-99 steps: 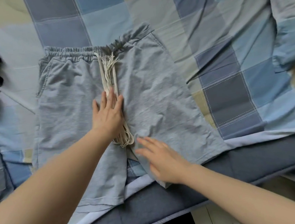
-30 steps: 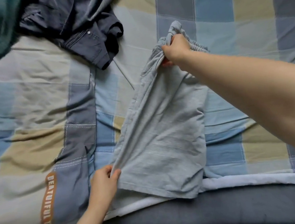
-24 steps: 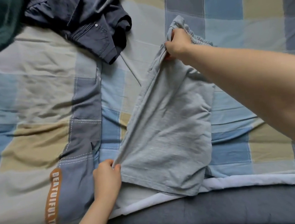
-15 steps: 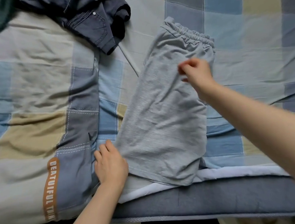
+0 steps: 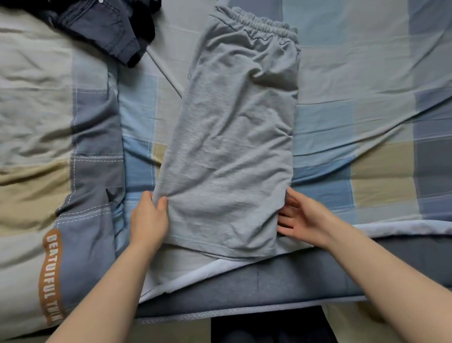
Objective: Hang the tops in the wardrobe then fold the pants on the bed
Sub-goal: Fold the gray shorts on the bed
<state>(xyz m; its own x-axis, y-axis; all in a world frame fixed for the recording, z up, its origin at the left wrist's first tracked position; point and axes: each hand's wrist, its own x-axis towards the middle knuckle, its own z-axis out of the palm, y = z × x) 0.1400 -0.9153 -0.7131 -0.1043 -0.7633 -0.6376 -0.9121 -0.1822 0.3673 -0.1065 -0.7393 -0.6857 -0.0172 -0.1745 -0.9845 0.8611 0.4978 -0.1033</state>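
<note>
1. Folding the pants looks to be the step in hand: from the head view, the pale grey soft jersey shorts with a gathered elastic waistband lie doubled lengthwise on the blue, beige and grey checked quilt of the bed, the hem end between the two hands and the waistband far beyond the fingertips.
2. Left hand pinches the near left edge of the shorts, thumb and fingers curled on the fabric.
3. Right hand has its fingers loosely spread and fairly straight, touching or slipping under the near right edge; whether they grip anything I cannot tell.
4. Next move, I judge, calls for both hands to lift the hem end and carry it away from the body to meet the waistband, keeping the edges aligned.
5. Thin, limp knit shows soft creases, so it will likely need smoothing.
6. Well beyond the left fingers lies a crumpled dark navy woven garment with stitched seams and a button.
</note>
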